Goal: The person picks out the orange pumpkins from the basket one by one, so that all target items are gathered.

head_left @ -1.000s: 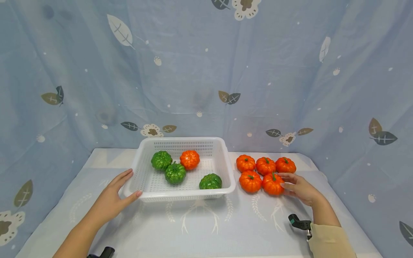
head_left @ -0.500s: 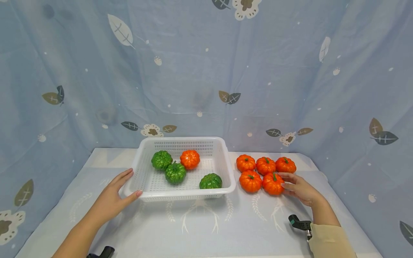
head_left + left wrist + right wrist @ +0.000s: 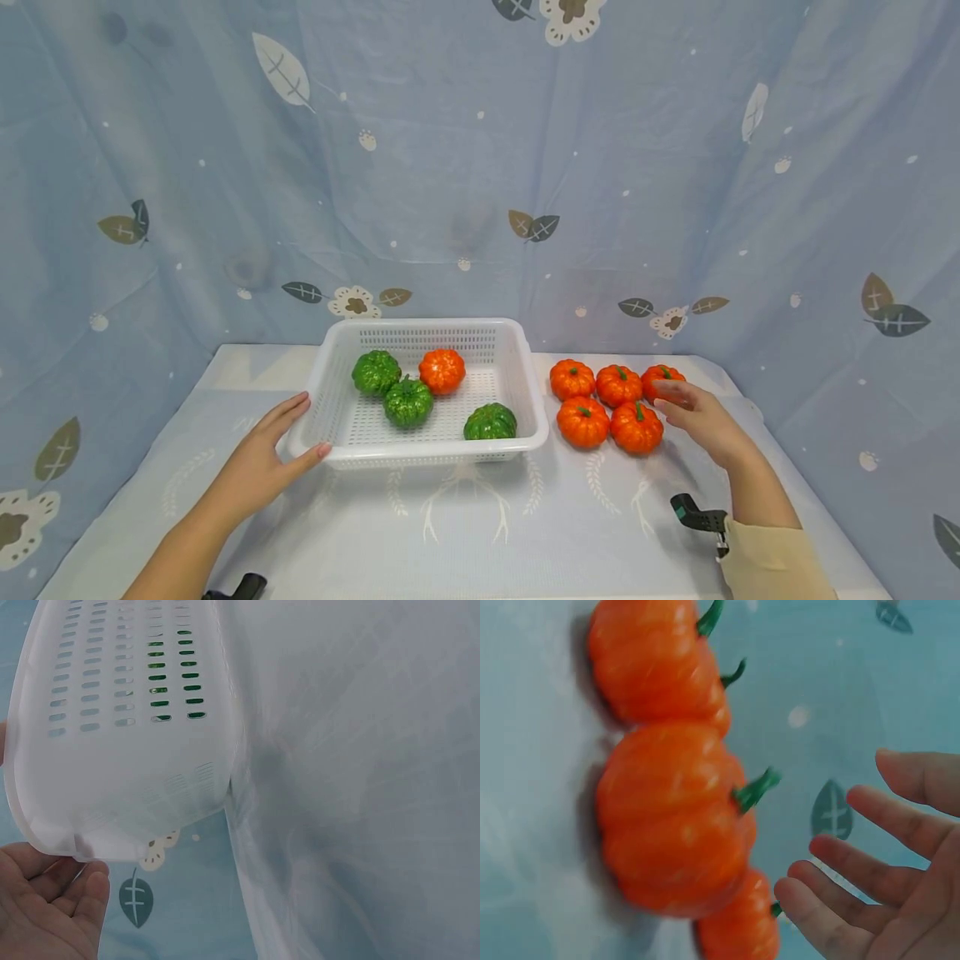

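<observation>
At the white plastic basket's [image 3: 435, 452] front left corner, my left hand [image 3: 251, 467] rests with fingers along the side rim and thumb at the front rim. The left wrist view shows those fingertips at the rim [image 3: 112, 859]. Inside the basket lie several green pumpkins and one orange pumpkin [image 3: 442, 371]. My right hand [image 3: 708, 425], fingers extended and apart with nothing in them, hovers beside the front right orange pumpkin [image 3: 637, 429]. Its fingertips overlap the back right orange pumpkin [image 3: 657, 375] in the head view. The right wrist view has the hand [image 3: 892, 885] beside the pumpkins.
Two rows of orange pumpkins [image 3: 582, 422] stand close together right of the basket, on the white-covered table [image 3: 480, 533]. A patterned blue curtain [image 3: 450, 167] rises behind the table and along both sides. Black camera mounts [image 3: 697, 515] are worn at the wrists.
My right hand has lifted off the front right orange pumpkin and shifted up and slightly right, leaving it in place. The left hand and basket have stayed still.
</observation>
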`<action>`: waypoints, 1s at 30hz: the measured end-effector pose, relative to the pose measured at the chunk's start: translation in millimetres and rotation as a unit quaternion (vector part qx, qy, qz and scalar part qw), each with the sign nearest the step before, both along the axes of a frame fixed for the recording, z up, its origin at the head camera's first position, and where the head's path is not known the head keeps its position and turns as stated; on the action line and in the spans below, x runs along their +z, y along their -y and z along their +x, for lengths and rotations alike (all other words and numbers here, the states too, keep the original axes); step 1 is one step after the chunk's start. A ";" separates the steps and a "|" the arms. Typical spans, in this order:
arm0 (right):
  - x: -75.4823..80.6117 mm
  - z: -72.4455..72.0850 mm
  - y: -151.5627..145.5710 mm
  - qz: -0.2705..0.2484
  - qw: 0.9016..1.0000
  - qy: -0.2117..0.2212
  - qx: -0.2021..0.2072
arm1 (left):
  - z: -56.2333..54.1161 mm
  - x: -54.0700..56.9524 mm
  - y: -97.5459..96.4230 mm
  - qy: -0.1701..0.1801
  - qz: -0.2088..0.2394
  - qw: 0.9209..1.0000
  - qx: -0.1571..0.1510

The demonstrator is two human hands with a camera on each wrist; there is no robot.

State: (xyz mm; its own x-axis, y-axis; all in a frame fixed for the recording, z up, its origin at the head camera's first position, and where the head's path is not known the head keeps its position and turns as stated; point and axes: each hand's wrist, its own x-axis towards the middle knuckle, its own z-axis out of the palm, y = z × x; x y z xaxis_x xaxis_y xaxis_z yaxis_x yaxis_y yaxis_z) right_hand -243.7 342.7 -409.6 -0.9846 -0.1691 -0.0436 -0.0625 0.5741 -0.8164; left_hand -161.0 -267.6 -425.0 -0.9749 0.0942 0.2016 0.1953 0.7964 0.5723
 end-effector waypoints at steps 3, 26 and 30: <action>14.9 3.2 13.3 0.003 1.000 -0.024 -0.005 | 0.2 -0.1 0.2 0.000 0.001 1.000 0.000; 91.1 -24.6 164.3 0.083 0.986 -0.098 0.109 | 0.4 1.9 -0.8 -0.002 -0.004 1.000 0.001; 92.0 -40.7 189.5 0.078 0.983 -0.080 0.146 | -0.2 1.4 -1.4 0.002 -0.004 1.000 0.004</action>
